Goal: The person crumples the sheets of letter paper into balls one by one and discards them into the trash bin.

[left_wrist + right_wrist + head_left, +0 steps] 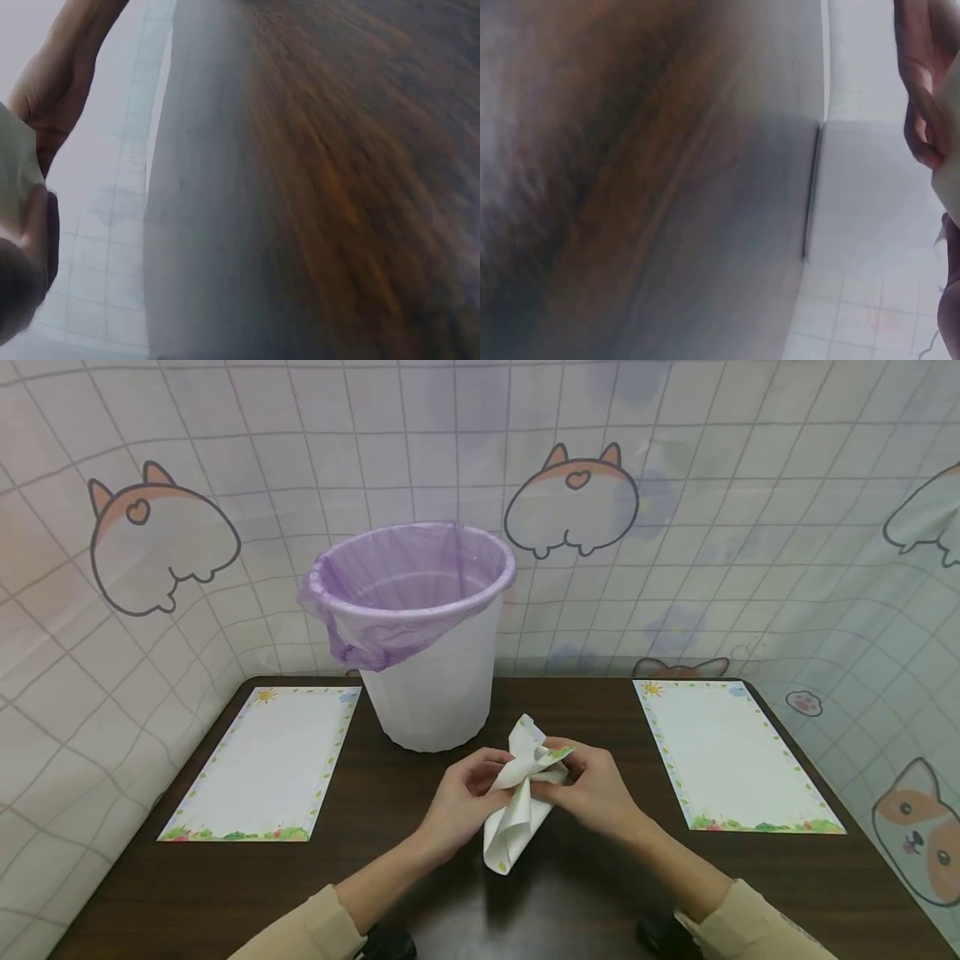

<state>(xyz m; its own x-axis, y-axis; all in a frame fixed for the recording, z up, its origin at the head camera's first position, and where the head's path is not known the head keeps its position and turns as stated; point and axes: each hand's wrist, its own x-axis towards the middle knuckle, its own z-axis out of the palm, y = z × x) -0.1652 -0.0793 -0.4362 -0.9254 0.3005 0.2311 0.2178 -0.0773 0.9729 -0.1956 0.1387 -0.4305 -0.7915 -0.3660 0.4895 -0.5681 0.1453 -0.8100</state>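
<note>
A crumpled, folded sheet of white paper [517,827] with bits of green print is held above the dark table in the head view. My left hand [472,793] grips its left side with curled fingers and thumb. On the other side my right hand [596,785] pinches the paper near its twisted middle. Part of the paper [15,169] shows at the left edge of the left wrist view, between both hands. In the right wrist view only a strip of the paper [949,142] is visible, at the right edge.
A white bin [438,693] lined with a purple bag [375,635] stands behind the hands. Flat bordered sheets lie on the table [375,868], one at left [258,764] and one at right [738,756]. A grid-patterned curtain [420,452] with cartoon dogs surrounds the table.
</note>
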